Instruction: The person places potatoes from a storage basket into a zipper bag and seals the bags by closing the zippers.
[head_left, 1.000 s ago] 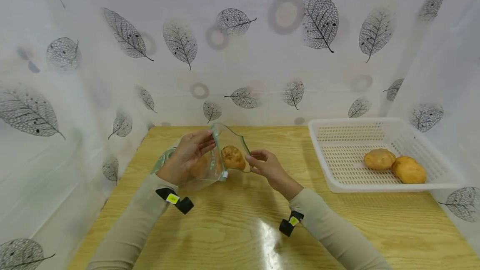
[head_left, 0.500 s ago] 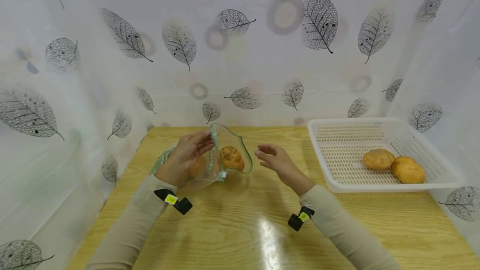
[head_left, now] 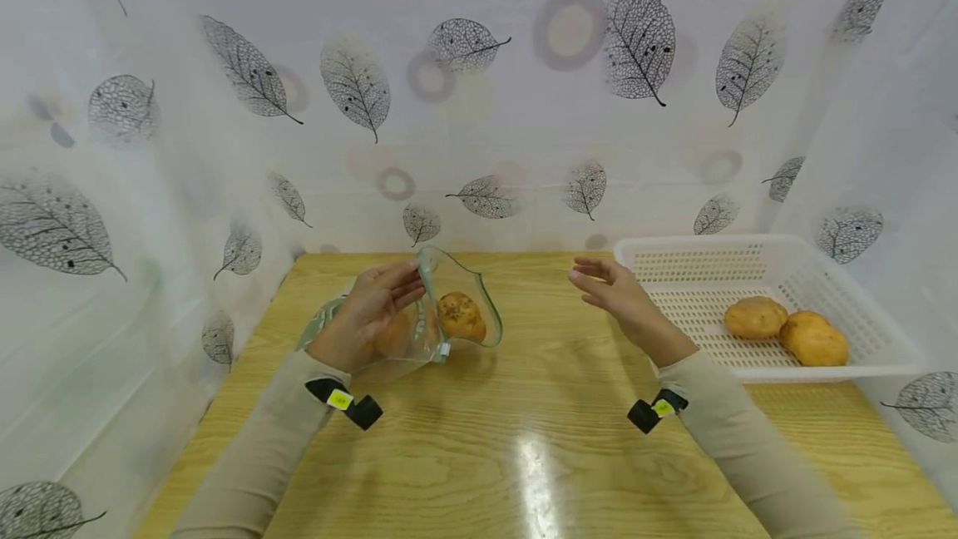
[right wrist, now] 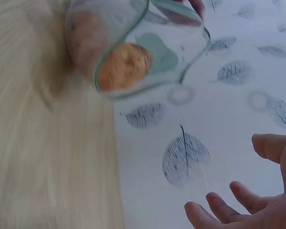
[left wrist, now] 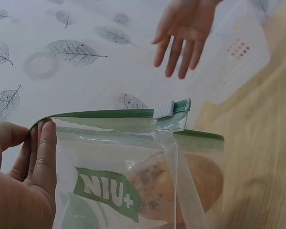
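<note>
My left hand [head_left: 374,306] pinches the top edge of a clear zip bag [left wrist: 105,143] with a green rim and a white slider [left wrist: 163,109]. The bag lies on its side with its mouth gaping to the right. Inside, a potato [head_left: 461,316] shows near the mouth, with more potatoes [head_left: 392,335] behind it, partly covered by the hand. My right hand [head_left: 617,294] is in the air beside the left wall of the white basket, fingers spread and relaxed, holding nothing. Two potatoes [head_left: 756,318] lie side by side in the basket.
The white perforated basket [head_left: 748,374] stands at the right on the wooden table [head_left: 479,456]. A leaf-patterned curtain [head_left: 494,106] surrounds the table at the back and both sides.
My right hand has let go of the bag's rim and moved right, up to the basket's near-left side. The left hand keeps its pinch on the bag, almost unmoved.
</note>
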Available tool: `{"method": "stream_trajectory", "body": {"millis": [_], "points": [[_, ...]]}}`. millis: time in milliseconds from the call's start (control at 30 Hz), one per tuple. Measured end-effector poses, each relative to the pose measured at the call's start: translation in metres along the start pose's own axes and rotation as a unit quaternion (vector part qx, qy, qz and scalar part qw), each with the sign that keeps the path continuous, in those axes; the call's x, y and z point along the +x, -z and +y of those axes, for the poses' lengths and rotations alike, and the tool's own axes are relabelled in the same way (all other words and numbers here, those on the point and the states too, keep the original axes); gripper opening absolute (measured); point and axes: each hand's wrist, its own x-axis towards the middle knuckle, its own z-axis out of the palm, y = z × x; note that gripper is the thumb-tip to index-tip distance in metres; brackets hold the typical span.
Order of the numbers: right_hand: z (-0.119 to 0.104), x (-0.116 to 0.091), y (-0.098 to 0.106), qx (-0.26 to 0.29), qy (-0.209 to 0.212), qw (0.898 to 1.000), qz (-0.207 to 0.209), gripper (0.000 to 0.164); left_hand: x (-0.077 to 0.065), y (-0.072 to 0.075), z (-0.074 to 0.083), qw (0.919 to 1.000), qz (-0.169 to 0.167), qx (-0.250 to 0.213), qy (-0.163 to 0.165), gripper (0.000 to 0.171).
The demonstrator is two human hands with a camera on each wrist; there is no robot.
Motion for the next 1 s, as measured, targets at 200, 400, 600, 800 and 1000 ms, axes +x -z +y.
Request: {"method": "stream_trajectory", "body": {"millis": [200,400,600,800,1000], "points": [[-0.003,-0.011,0.045,-0.108,0.004,0.993,0.040,0.072,-0.001,0.001,0.001,1.0000,0.001,-0.002,0.004,0.021],[0.008,-0.020,0.085,-0.220,-0.003,0.971,0.091,0.079,-0.001,0.002,0.001,1.0000,-0.001,-0.002,0.000,0.025],[0.026,-0.030,0.119,-0.307,-0.030,0.942,0.130,0.083,-0.001,0.004,-0.002,1.0000,0.001,-0.003,0.001,0.023],[0.038,-0.040,0.151,-0.349,-0.052,0.925,0.139,0.086,-0.001,0.005,-0.002,1.0000,0.001,0.003,0.003,0.020],[0.054,-0.046,0.173,-0.366,-0.073,0.916,0.147,0.087,0.000,0.005,-0.002,1.0000,-0.003,0.001,0.001,0.020]]}}
